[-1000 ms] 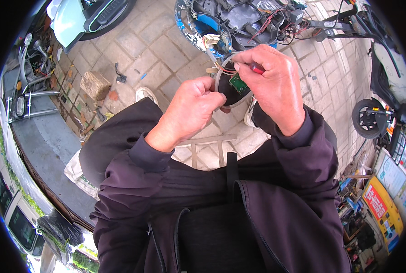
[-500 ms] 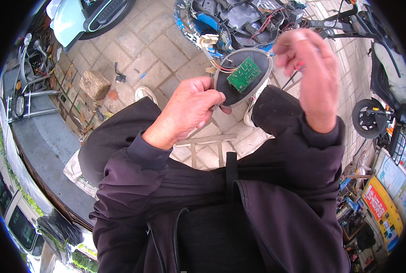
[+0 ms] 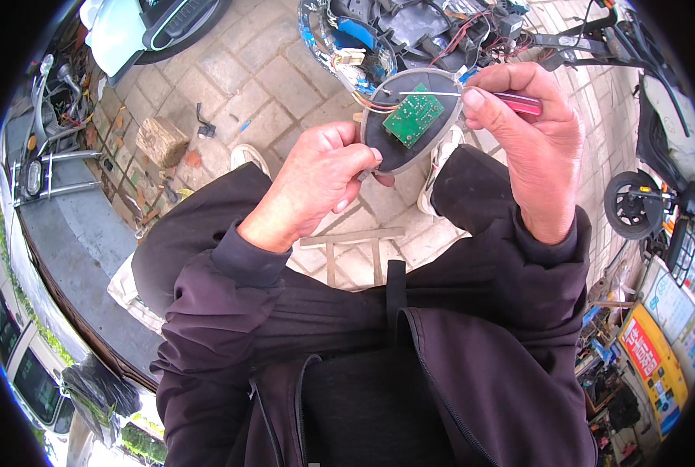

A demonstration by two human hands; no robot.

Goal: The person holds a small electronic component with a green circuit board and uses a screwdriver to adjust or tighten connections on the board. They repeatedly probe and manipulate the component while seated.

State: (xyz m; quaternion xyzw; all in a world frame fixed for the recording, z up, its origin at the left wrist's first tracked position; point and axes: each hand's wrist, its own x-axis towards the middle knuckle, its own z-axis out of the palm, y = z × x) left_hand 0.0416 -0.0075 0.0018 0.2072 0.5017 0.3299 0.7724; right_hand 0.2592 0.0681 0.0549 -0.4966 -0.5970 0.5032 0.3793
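My left hand point(image 3: 321, 177) pinches the lower left edge of a dark, rounded plastic cover point(image 3: 400, 159) with a light rim. A green circuit board point(image 3: 412, 117) sits inside the cover, with thin wires point(image 3: 367, 103) running out at its upper left toward a white connector point(image 3: 351, 57). In my right hand point(image 3: 534, 140) is a screwdriver point(image 3: 519, 103) with a red handle. Its thin shaft reaches leftward across the upper part of the cover, over the board's top. Whether the tip touches anything is unclear.
Beyond the cover lies an opened blue-and-dark scooter shell point(image 3: 409, 39) with loose wiring. Scooters point(image 3: 631, 206) stand at the right. A wooden block point(image 3: 160, 142) sits on the paving at the left, near a grey metal platform point(image 3: 90, 257). Signboards point(image 3: 647, 358) and clutter fill the lower right.
My right hand swung right, off the cover, and has come back leftward, now with the screwdriver's shaft across the cover. My left hand and the held cover have shifted slightly up and left.
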